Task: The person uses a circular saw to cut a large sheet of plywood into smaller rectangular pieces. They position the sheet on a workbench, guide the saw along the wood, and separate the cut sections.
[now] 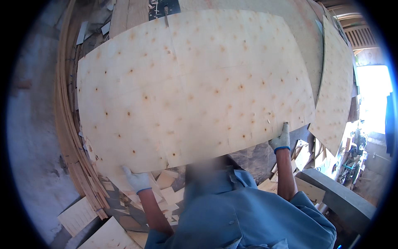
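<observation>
A large pale plywood sheet (199,87) with many brown knots spreads across the view in front of me. My left hand (137,180), in a light glove with a blue cuff, grips its near edge at the lower left. On the right, my right hand (282,139), gloved the same way, holds the near edge close to the sheet's right corner, its thumb lying on top. The fingers of both hands are partly hidden beneath the sheet. A saw blade or narrow metal piece (166,16) stands at the sheet's far edge, left of the middle.
Long thin wood strips (68,124) run along the left. Another knotted plywood sheet (336,83) leans at the right. Plywood offcuts (166,180) litter the floor around my legs. A grey beam or machine edge (336,199) juts in at the lower right.
</observation>
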The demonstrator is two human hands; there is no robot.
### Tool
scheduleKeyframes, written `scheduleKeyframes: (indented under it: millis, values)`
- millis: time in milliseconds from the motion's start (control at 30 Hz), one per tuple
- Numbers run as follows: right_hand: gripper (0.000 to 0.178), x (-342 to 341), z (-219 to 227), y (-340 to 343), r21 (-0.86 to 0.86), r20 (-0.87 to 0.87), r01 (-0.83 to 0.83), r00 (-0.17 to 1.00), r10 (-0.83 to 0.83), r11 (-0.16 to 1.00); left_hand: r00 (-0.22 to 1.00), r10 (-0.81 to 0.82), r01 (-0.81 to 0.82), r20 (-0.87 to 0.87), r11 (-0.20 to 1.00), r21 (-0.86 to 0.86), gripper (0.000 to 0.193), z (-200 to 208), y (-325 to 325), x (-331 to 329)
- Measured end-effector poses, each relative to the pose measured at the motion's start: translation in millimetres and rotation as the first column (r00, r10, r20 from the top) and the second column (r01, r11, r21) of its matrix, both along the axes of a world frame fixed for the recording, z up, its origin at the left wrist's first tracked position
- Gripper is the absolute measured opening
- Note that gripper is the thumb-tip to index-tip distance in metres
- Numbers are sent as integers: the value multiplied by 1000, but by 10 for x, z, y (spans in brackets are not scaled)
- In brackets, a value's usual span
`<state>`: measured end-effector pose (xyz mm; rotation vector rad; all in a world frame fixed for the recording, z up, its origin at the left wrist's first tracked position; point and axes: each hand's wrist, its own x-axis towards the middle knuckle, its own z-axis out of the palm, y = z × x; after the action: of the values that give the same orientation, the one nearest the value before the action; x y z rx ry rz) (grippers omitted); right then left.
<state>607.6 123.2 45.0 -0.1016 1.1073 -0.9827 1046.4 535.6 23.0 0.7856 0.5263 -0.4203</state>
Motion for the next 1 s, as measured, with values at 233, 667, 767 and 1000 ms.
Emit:
scheduleKeyframes:
  millis: [233,667,767,1000]
  values:
    - [51,-430,-566,-6,-290,-330,-315,919,214,904,999,-5,5,-38,1000,12,58,148,-125,33]
    - [53,193,44,42,9,-78,51,996,-50,999,999,-30,29,13,997,66,61,98,-115,173]
    - [53,184,31,66,-85,-1,43,999,-44,995,999,-42,41,9,995,96,58,198,-167,131]
    - [56,-257,-306,416,-245,-379,-260,912,155,934,997,-43,47,-59,996,79,58,201,16,54]
